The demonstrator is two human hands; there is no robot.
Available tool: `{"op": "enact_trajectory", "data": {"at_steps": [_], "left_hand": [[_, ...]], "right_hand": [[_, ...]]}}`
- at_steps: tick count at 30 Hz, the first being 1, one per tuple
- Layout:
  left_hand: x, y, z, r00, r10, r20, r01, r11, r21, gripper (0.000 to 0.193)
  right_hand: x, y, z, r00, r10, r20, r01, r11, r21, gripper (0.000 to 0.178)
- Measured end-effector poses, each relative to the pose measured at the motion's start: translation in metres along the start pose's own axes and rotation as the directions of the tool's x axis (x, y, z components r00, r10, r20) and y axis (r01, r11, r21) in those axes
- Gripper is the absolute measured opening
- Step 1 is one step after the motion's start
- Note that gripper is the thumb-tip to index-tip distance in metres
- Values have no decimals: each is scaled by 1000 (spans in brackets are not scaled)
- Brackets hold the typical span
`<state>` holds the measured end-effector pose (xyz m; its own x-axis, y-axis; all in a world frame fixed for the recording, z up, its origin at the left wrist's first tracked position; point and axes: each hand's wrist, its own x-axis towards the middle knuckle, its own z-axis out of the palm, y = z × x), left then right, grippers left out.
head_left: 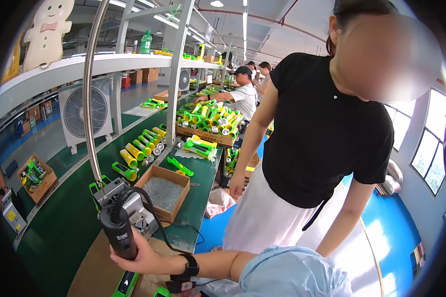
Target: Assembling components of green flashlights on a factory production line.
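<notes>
Evidently, the black driver (pixel 118 232) is being gripped beside the metal device (pixel 142 215) by the right hand (pixel 147 256), closed round its barrel, presumably for steady control. Its lower end is being hidden. Below, 1 green-and-black part (pixel 127 283) is being cut off; the left hand's state cannot be told.

Dark characters are printed on the side of the brown carton (pixel 203 136) holding the heaped flashlights (pixel 208 117). A small pale label is borne by the black handheld tool (pixel 118 230); its lettering cannot be made out.
</notes>
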<state>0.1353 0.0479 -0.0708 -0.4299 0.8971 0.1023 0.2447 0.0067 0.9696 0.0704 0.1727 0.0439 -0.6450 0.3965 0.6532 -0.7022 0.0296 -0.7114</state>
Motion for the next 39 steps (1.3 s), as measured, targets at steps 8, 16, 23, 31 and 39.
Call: {"op": "enact_trajectory", "data": {"at_steps": [8,16,23,31,39], "left_hand": [[40,-24,51,941,39,336,-35,999,-16,27],[63,-56,78,961,-83,263,150,958,-246,27],[52,-42,58,939,-228,258,313,876,-367,28],[-24,46,-52,952,-226,-206,192,966,-173,28],[-67,34,-79,822,-101,-560,476,661,580,49]], "right_hand": [[21,-19,-29,998,60,-24,-60,997,-37,46],[54,-11,-79,961,-239,-139,181,924,-336,54],[77,25,-89,979,-143,-144,97,954,-282,53],[72,41,-97,992,-124,-15,111,934,-340,57],[78,32,-97,989,138,-48,-146,930,-338,54]]}}
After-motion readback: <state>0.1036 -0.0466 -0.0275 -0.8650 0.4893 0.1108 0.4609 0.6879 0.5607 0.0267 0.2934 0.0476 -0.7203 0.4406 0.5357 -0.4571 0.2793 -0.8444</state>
